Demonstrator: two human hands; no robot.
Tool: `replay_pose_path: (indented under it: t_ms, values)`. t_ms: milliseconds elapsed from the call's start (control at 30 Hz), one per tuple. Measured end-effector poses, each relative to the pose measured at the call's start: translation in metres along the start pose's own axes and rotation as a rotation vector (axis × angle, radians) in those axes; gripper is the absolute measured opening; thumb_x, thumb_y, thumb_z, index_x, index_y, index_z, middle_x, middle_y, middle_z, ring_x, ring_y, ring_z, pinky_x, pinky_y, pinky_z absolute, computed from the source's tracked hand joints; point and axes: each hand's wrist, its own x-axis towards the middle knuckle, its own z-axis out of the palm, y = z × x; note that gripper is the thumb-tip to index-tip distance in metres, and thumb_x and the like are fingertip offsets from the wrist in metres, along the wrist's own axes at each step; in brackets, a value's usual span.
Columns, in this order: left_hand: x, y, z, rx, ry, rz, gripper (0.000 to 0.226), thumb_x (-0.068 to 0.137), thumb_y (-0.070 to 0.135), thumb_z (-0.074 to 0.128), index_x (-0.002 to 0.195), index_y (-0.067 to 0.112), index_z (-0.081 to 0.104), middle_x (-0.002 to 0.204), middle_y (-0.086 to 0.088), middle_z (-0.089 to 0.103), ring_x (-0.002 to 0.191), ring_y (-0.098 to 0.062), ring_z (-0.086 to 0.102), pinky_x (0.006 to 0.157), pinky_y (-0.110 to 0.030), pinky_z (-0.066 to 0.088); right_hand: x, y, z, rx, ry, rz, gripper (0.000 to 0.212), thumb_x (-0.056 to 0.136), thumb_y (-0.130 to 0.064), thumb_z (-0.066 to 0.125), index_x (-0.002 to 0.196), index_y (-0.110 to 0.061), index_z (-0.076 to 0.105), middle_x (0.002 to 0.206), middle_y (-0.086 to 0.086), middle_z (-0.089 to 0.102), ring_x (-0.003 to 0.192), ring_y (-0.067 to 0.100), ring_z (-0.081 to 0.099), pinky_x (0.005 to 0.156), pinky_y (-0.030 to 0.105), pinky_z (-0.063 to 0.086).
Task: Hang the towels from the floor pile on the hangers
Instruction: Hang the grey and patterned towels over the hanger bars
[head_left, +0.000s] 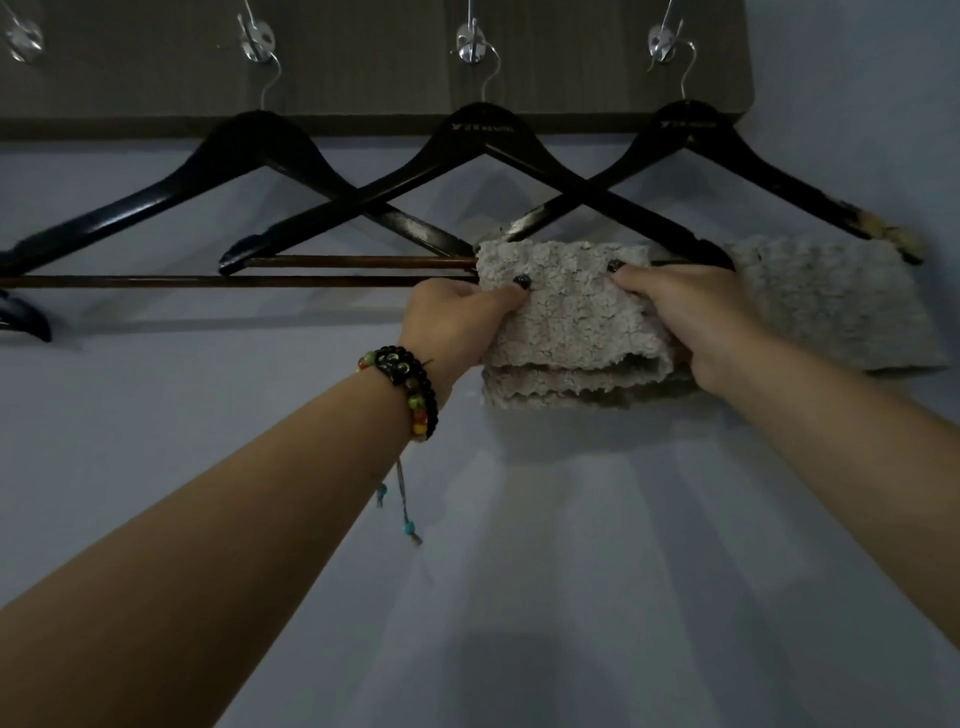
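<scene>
Grey, nubbly terry: a small folded towel (566, 312) is draped over the horizontal bar of the middle hanger (483, 171), toward its right end. Both hands pinch it. The left hand (457, 322) grips the towel's left edge with its thumb on the front face, and the right hand (691, 322) does the same on the right edge, fingers curled behind the cloth. A second grey towel (831, 306) already hangs from the right hanger (691, 156), just beside the one being set. The left hanger (249, 171) carries nothing visible.

To finish this step well, I would even out the two falling halves so the weight balances across the bar, then slide the towel toward the bar's centre; sitting near one end, it may tip the hanger on its hook (470, 44). Smoothing the fold flat should help it stay put.

Pale lettering is printed near the top of the middle and right hangers, but it is too blurred to read.
</scene>
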Motion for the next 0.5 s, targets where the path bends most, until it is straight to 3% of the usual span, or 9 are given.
replay_pose_path:
  t_ms: [67,167,267,400,500]
  values:
    - [0.000,-0.003,0.001,-0.044,-0.010,-0.011,0.038,0.087,0.031,0.069,0.105,-0.003,0.069,0.100,-0.014,0.073,0.093,-0.026,0.070,0.081,-0.041,0.060,0.000,0.007,-0.002,0.059,-0.045,0.036,0.015,0.081,-0.030,0.073,0.091,-0.018,0.073,0.087,0.000,0.075,0.080,0.017,0.072,0.074,0.030,0.058]
    - [-0.001,-0.010,0.004,-0.135,-0.037,-0.063,0.034,0.090,0.030,0.067,0.111,0.003,0.066,0.103,-0.010,0.073,0.092,-0.023,0.071,0.079,-0.036,0.060,-0.001,0.015,-0.006,0.167,-0.217,0.152,0.029,0.081,-0.031,0.071,0.107,-0.018,0.072,0.101,0.001,0.075,0.095,0.020,0.071,0.092,0.041,0.054]
    - [-0.002,-0.013,0.006,-0.305,-0.079,-0.114,0.030,0.094,0.030,0.060,0.112,0.006,0.064,0.105,-0.010,0.073,0.094,-0.024,0.071,0.082,-0.038,0.059,-0.001,0.023,-0.009,0.220,-0.295,0.164,0.036,0.080,-0.033,0.071,0.113,-0.018,0.070,0.108,0.003,0.073,0.102,0.023,0.068,0.098,0.044,0.049]
    - [-0.002,-0.018,0.017,-0.330,-0.019,-0.050,0.014,0.096,0.024,0.057,0.098,0.011,0.063,0.100,-0.008,0.072,0.087,-0.022,0.071,0.072,-0.031,0.059,-0.005,0.021,-0.011,0.296,-0.152,0.066,0.018,0.079,-0.021,0.073,0.096,-0.013,0.073,0.096,0.006,0.075,0.088,0.023,0.072,0.083,0.040,0.057]
    - [-0.002,-0.019,0.034,-0.337,-0.004,-0.052,0.012,0.096,0.022,0.059,0.100,0.011,0.061,0.100,-0.007,0.072,0.086,-0.021,0.070,0.073,-0.032,0.060,-0.006,0.020,-0.015,0.286,-0.036,0.001,0.007,0.078,-0.017,0.075,0.083,-0.012,0.074,0.086,0.006,0.076,0.080,0.023,0.073,0.076,0.041,0.059]
